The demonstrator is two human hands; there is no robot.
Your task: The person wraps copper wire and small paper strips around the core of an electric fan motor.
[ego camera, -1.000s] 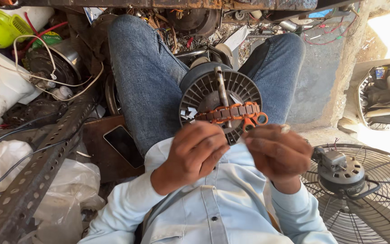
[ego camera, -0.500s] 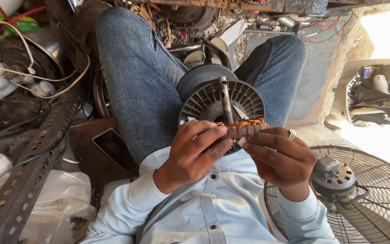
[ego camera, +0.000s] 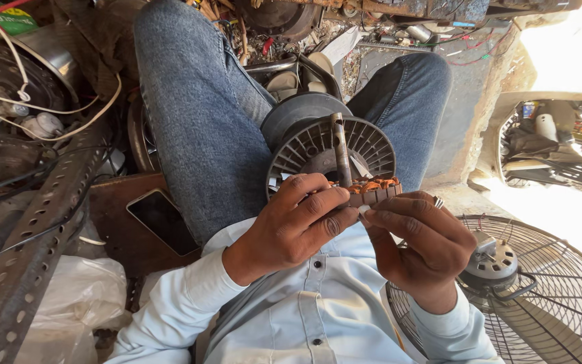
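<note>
Head view, looking down at a seated person's lap. Work in hand appears to be on the windings of a fan motor [ego camera: 335,152]: the grey finned housing with its upright steel shaft [ego camera: 340,152] rests between the jeans-clad knees, and a copper-wound stator [ego camera: 372,190] sits at its near edge. Left hand [ego camera: 298,226] reaches in from the lower left, wrist bent, fingers [ego camera: 325,202] curled closed around the stator's near rim. Right hand [ego camera: 422,246] comes in from the lower right, its fingers pinched together at the stator's outer edge, thumb tip just beside the left hand's; what they grip is too small to tell, perhaps a wire end. By judgement, any further move calls for fine fingertip control while the left hand steadies the part. Dark phone [ego camera: 163,219] lies by the left thigh; a caged fan [ego camera: 540,290] stands at lower right.
</note>
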